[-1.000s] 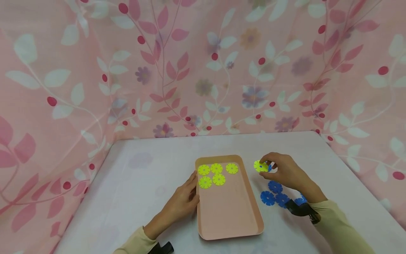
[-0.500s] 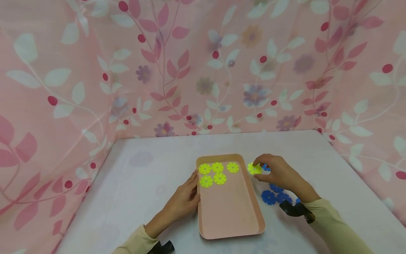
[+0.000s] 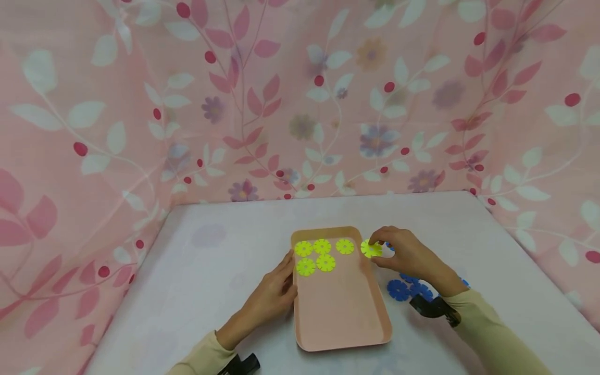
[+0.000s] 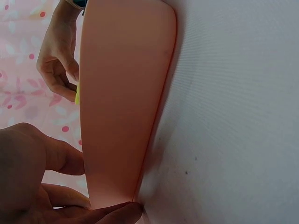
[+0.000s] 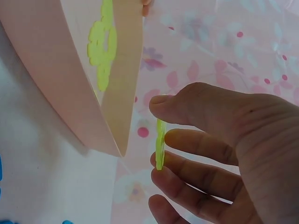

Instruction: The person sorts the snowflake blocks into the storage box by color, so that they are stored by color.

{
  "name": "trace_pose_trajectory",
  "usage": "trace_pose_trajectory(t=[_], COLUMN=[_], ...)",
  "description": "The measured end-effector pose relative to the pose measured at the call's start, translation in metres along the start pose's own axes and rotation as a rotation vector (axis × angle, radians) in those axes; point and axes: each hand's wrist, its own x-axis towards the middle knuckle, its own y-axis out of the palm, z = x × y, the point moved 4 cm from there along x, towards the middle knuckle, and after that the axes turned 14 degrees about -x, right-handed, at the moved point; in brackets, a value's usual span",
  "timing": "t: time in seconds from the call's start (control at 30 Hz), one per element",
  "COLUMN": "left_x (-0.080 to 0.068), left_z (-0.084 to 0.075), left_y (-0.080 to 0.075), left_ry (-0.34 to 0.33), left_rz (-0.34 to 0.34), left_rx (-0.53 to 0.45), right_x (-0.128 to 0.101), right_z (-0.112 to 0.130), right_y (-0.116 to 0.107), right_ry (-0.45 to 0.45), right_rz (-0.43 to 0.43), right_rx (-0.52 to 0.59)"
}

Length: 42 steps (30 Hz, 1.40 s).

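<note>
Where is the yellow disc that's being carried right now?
Head view: the disc is pinched in the right hand, at the tray's far right rim, right of the five discs lying inside.

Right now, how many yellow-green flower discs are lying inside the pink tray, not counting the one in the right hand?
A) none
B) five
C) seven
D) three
B: in the head view five yellow-green discs lie at the far end of the pink tray, three in a row and two in front of them, while the right hand pinches a sixth disc at the tray's right rim.
</note>
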Motion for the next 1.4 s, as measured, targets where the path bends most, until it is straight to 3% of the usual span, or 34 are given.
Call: trace_pose_trajectory(t=[0.2,0.6,1.4], left_x=[-0.001,-0.001,0.000], left_z=[-0.002,0.001,0.000], left_y=[-0.002,0.000,0.000], left_ry=[-0.012,0.010,0.008], left_rz=[-0.010,-0.005,-0.001], left_rx=[-0.002,-0.011,0.003], right_x=[0.006,0.010,0.021], right_z=[0.003,0.012,0.019], right_y=[0.003,0.015,0.053], right_ry=[-0.034,-0.002,-0.014], right_rz=[0.001,0.070,0.110], right_rx=[0.014,0.061,-0.074])
